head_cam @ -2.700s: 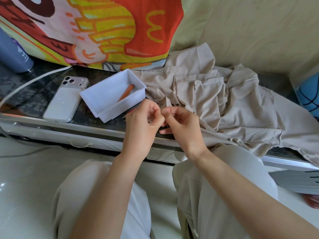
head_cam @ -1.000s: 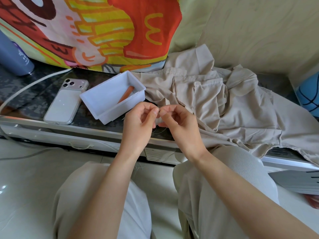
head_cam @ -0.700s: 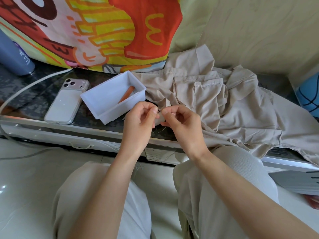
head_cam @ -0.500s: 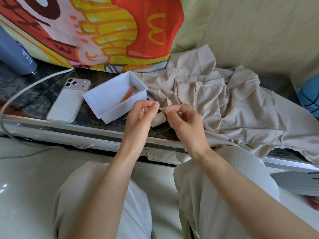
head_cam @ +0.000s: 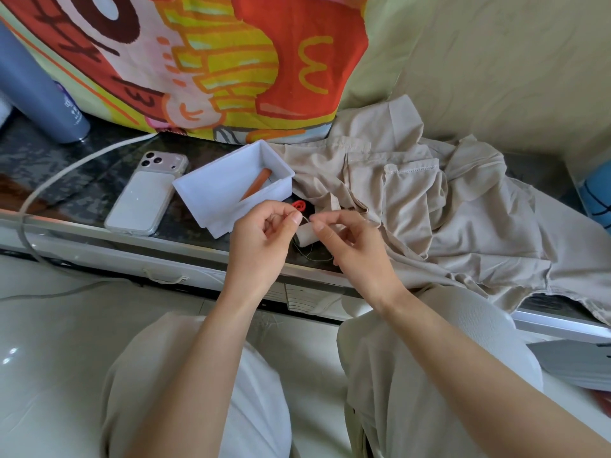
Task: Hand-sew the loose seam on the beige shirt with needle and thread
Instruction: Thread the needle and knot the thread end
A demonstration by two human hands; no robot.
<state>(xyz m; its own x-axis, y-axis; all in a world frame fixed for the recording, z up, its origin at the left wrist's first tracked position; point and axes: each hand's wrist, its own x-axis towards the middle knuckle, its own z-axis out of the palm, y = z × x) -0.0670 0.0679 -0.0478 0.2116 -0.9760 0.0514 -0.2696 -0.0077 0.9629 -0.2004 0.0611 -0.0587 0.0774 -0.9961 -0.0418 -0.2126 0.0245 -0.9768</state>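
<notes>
Far to the left of your fingers a blue bottle (head_cam: 39, 94) stands at the back of the worktop (head_cam: 82, 180), and a white cable (head_cam: 66, 166) runs over its front edge. Closer in lie a phone (head_cam: 145, 193) and a white box (head_cam: 231, 183) with an orange stick (head_cam: 256, 184) inside; the box sits just beyond your left knuckles.

Your left hand (head_cam: 261, 236) has thumb and forefinger pinched shut on what looks like the needle (head_cam: 305, 220), too fine to be sure of. Your right hand (head_cam: 350, 239) faces it, fingertips almost touching, pinched on the thread (head_cam: 309, 252), which droops in a loop below. A pale spool (head_cam: 305, 234) and a red ring (head_cam: 299, 204) lie just behind the fingertips.

By my reading you are threading the needle; no stitch has begun. Next you need a steady needle and a stiff thread end aimed into the eye.

The beige shirt (head_cam: 446, 219) lies crumpled right of your right fingers, one fold hanging over the worktop's front edge. Open room lies in front of that edge, above your knees; behind your fingers the box and spool crowd close, and a printed blanket (head_cam: 215, 54) closes the back.
</notes>
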